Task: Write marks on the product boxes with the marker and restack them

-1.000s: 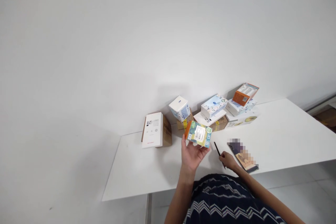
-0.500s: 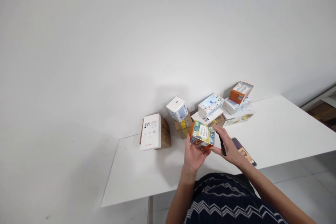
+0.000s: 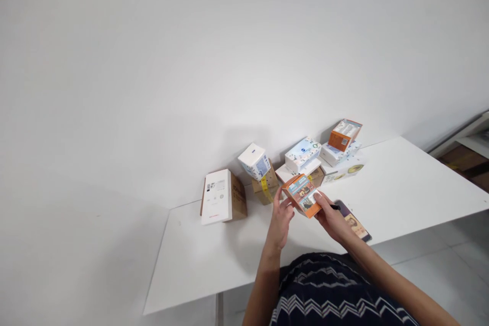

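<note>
An orange printed carton [image 3: 301, 194] is held up in front of me, above the table. My right hand [image 3: 331, 218] grips its lower right edge, thumb on the printed face. A black pen [image 3: 335, 207] also sits in that hand, sticking out to the right. Curled fingers of my left hand [image 3: 281, 220] are at the carton's left edge, partly hidden behind it. Just beyond the carton lie a flat white box [image 3: 281, 173] and a blue-and-white patterned box [image 3: 303, 154]. A phone [image 3: 356, 225] rests on the table beside my right hand.
On the white table [image 3: 191, 260], a white-faced brown box [image 3: 217, 198] stands at left. A small white box [image 3: 252, 160] tops a yellow-taped cardboard box [image 3: 263, 191]. Further right, another orange carton [image 3: 345, 134] lies on stacked white boxes. The wall rises directly behind.
The carton has been turned over from its green-and-yellow face to a blue-and-orange one. My right thumb has moved onto its face, and my left hand has shifted from underneath to the left edge.
</note>
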A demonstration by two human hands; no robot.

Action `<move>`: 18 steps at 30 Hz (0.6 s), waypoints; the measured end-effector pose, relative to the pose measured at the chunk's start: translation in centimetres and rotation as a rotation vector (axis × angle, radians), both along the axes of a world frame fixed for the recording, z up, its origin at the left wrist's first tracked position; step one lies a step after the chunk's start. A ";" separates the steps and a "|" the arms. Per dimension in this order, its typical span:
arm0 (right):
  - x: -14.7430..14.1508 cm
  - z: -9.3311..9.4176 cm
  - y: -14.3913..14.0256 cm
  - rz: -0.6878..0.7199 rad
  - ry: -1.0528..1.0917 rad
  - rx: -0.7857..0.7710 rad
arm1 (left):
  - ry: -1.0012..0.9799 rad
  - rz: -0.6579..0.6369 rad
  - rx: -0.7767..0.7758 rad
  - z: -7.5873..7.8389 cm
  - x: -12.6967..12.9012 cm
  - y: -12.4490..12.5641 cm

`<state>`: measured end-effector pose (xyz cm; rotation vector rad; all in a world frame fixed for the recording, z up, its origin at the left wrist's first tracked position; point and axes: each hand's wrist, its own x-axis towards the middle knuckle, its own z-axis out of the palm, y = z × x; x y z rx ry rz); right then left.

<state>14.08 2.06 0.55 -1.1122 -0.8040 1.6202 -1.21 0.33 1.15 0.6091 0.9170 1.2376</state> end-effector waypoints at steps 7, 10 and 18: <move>0.3 0.6 -0.5 0.086 0.126 -0.036 | -0.040 0.096 0.015 -0.3 0.6 0.8; 0.8 0.6 -0.3 0.101 0.071 -0.037 | -0.042 0.124 -0.001 -0.4 0.4 1.0; 1.2 -0.7 0.2 0.094 -0.044 0.012 | 0.012 0.169 -0.018 -0.2 0.2 0.8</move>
